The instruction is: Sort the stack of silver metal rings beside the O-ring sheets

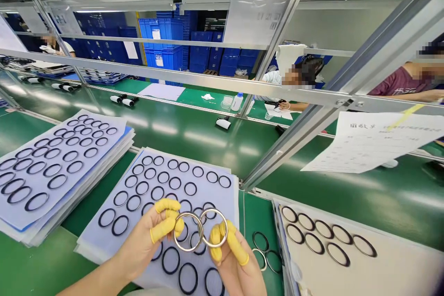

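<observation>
My left hand (152,238), with yellow finger cots on its fingertips, pinches a silver metal ring (188,231) at its left edge. My right hand (236,259), also in yellow cots, pinches a second silver ring (214,227) from below. The two rings overlap in the middle. Both are held just above the middle stack of white sheets (166,185), which carries rows of black rings (188,278).
Another stack of ring sheets (52,166) lies to the left and a sheet with black rings (347,259) to the right. Loose rings (265,252) lie on the green belt (194,134). A slanted metal rail (312,120) and hanging paper (374,141) stand ahead; people sit opposite.
</observation>
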`<move>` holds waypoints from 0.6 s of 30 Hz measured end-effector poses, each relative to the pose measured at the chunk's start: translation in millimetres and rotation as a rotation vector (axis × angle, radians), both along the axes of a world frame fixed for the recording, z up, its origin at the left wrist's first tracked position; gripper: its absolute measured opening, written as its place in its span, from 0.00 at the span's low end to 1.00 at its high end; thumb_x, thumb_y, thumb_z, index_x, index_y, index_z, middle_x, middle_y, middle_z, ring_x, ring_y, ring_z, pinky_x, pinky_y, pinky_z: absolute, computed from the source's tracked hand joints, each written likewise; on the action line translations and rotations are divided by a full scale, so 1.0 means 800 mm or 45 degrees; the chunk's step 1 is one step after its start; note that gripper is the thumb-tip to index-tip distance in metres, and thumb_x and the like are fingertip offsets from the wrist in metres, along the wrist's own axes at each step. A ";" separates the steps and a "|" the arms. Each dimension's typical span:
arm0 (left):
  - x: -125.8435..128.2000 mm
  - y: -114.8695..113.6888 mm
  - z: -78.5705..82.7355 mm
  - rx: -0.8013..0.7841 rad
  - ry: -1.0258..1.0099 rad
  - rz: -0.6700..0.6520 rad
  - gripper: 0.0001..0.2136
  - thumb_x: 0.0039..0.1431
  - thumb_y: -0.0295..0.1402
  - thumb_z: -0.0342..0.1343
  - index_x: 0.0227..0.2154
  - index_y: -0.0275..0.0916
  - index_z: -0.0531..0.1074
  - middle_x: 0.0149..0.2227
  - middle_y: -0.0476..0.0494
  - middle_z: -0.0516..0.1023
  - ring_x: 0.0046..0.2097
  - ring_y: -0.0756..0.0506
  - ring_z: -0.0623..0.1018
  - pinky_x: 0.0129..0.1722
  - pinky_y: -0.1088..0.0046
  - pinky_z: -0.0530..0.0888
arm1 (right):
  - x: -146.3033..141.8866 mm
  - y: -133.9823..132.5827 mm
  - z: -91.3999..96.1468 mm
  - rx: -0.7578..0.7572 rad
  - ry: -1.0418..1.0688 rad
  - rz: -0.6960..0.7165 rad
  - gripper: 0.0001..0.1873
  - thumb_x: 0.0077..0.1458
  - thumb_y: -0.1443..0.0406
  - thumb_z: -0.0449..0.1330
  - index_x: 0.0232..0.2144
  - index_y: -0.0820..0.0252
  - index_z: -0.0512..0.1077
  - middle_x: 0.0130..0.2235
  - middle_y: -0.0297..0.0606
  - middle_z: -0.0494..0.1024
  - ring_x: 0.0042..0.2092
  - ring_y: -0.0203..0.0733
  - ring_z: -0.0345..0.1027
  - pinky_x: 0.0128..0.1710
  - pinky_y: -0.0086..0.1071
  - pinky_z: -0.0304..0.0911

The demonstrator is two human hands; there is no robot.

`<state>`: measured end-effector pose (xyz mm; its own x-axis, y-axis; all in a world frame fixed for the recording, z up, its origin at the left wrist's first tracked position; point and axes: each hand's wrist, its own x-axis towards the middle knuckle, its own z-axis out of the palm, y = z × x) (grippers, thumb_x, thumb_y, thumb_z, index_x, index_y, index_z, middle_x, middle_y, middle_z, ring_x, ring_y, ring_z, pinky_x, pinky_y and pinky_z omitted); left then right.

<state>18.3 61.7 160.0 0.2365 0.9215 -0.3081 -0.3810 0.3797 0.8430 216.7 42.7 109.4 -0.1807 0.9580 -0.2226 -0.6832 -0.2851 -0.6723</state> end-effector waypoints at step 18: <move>0.005 -0.017 0.030 -0.047 -0.221 -0.037 0.13 0.48 0.36 0.68 0.36 0.40 0.76 0.26 0.51 0.74 0.28 0.53 0.72 0.29 0.78 0.66 | 0.003 -0.014 0.015 -0.258 0.383 0.019 0.13 0.44 0.56 0.71 0.33 0.52 0.79 0.29 0.34 0.80 0.25 0.33 0.64 0.29 0.28 0.64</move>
